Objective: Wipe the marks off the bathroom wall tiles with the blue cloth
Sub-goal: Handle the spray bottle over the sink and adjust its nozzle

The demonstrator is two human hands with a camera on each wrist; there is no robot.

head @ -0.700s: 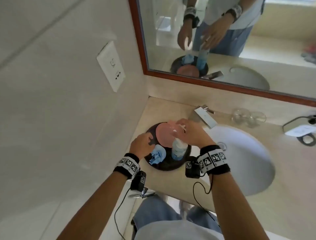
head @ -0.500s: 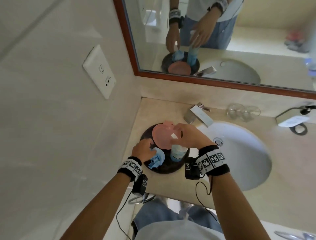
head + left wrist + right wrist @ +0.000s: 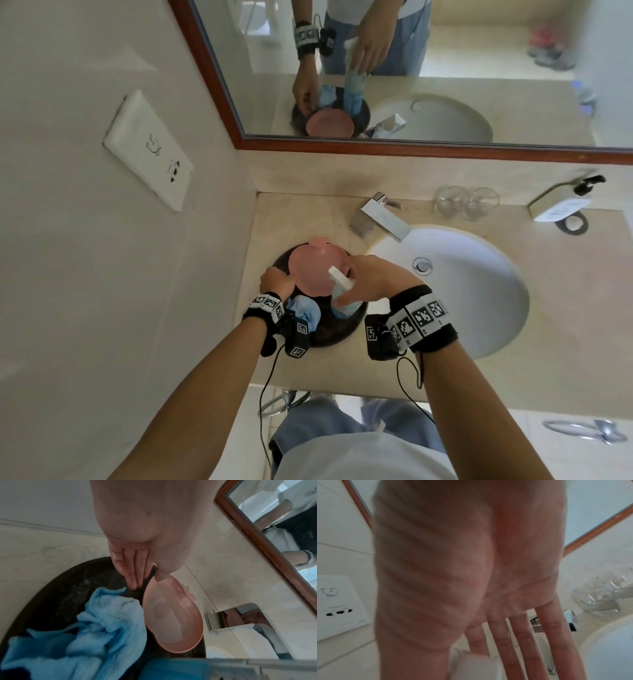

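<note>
Left hand (image 3: 276,281) released, fingers straight beside pink bowl (image 3: 173,620); right hand (image 3: 371,279) released over spray bottle (image 3: 344,301). Best to pinch blue cloth (image 3: 96,626) from dark tray (image 3: 56,588).

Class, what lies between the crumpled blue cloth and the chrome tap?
In the left wrist view, the pink plastic bowl lies between the crumpled blue cloth and chrome tap.
</note>
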